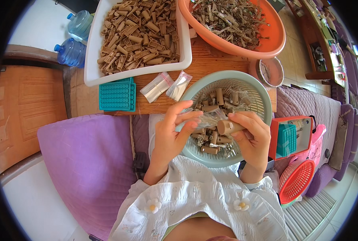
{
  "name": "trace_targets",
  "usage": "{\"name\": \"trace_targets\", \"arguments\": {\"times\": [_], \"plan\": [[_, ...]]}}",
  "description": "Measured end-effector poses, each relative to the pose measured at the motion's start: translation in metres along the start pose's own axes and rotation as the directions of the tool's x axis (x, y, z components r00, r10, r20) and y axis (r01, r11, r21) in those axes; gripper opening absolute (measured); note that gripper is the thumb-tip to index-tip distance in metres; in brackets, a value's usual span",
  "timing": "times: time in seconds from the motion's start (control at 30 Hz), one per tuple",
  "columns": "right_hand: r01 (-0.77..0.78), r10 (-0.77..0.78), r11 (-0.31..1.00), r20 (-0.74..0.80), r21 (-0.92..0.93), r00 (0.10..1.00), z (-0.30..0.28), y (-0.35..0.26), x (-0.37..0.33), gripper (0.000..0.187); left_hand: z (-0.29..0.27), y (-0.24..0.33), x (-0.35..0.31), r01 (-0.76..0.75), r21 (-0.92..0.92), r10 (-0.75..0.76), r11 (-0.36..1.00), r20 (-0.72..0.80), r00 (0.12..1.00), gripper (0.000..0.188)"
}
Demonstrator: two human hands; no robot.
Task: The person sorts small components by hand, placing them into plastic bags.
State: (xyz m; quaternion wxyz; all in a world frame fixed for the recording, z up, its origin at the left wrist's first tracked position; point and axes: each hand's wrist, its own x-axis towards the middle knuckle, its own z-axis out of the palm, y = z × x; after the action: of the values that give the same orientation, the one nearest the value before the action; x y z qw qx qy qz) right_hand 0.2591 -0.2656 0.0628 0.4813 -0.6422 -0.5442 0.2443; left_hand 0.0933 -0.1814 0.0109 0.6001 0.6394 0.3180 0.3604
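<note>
My right hand (252, 138) grips a short tan cylinder (225, 127) between thumb and fingers, its round end turned to the left. My left hand (167, 130) has thumb and fingers curled together at a crinkled clear plastic bag (208, 119), which reaches across to the cylinder. Whether the bag is joined to the cylinder I cannot tell. Both hands are over a pale green slotted basket (266, 108). Several more tan cylinders (209, 150) and bits of clear plastic lie in it.
A white tub (91, 56) of tan half-shell pieces and an orange basin (281, 34) of small wrapped strands stand behind on the wooden table (146, 106). Teal trays (117, 96) and clear bags (157, 87) lie nearer. At right are a red box (273, 136) and a red basket (297, 180).
</note>
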Motion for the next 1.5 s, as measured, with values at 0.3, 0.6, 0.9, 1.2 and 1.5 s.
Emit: {"name": "trace_targets", "arguments": {"times": [0.3, 0.6, 0.9, 1.2, 1.5], "plan": [[-0.353, 0.348, 0.919, 0.063, 0.176, 0.936, 0.006, 0.004, 0.001, 0.030, 0.010, -0.006, -0.003, 0.039, -0.168, -0.026, 0.985, 0.075, 0.997, 0.043], [-0.485, 0.494, 0.784, 0.083, 0.388, 0.866, 0.010, 0.010, 0.004, 0.018, 0.015, -0.014, -0.002, -0.021, -0.167, 0.028, 0.986, 0.036, 0.999, 0.046], [-0.507, 0.482, 0.804, 0.159, 0.310, 0.862, 0.005, 0.011, 0.005, 0.012, 0.011, -0.011, -0.003, 0.017, -0.139, -0.008, 0.990, 0.068, 0.998, 0.047], [-0.294, 0.291, 0.956, 0.139, 0.000, 0.947, 0.002, 0.009, 0.008, 0.015, 0.012, -0.003, -0.001, 0.176, 0.015, -0.176, 0.984, 0.185, 0.967, 0.039], [-0.266, 0.243, 0.960, 0.219, 0.081, 0.945, 0.006, 0.012, 0.014, 0.015, 0.012, -0.007, -0.002, 0.166, -0.013, -0.160, 0.986, 0.194, 0.968, 0.038]]}}
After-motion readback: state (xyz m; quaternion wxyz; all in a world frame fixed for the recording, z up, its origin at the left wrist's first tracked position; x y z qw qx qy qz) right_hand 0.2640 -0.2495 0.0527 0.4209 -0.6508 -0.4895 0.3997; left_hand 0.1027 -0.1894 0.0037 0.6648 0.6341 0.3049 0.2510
